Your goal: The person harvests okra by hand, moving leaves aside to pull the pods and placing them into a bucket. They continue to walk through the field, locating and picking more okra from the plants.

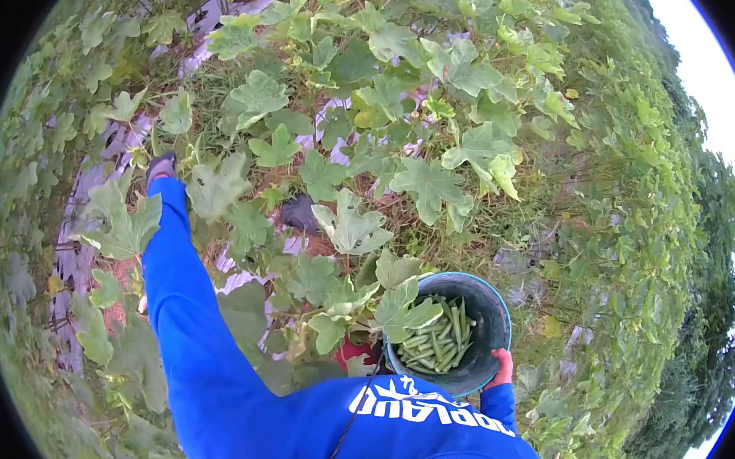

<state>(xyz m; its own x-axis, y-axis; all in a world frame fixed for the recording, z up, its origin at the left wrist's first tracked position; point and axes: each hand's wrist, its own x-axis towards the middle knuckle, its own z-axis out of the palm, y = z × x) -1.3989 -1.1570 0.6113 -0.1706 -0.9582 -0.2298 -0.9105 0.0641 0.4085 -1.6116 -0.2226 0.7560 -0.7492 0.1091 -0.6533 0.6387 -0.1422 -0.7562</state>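
Note:
My left arm reaches far out to the upper left, and its hand (160, 167), in a dark glove, is closed among the leaves. A slim green okra pod (156, 141) sticks up from its fingers; the fingers themselves show small and partly hidden. My right hand (502, 366) looks bare and grips the rim of a dark bucket (493, 323) with a light blue edge, close against my body. Inside the tilted bucket lies a heap of green okra pods (437, 341). A broad leaf (404, 311) overlaps the bucket's left rim.
Okra plants (432, 183) with wide lobed leaves stand all round me. Strips of pale plastic sheet (75, 256) and dry grass (419, 247) show between the rows. A dark object (301, 214) lies on the ground ahead. Trees (709, 318) line the right side.

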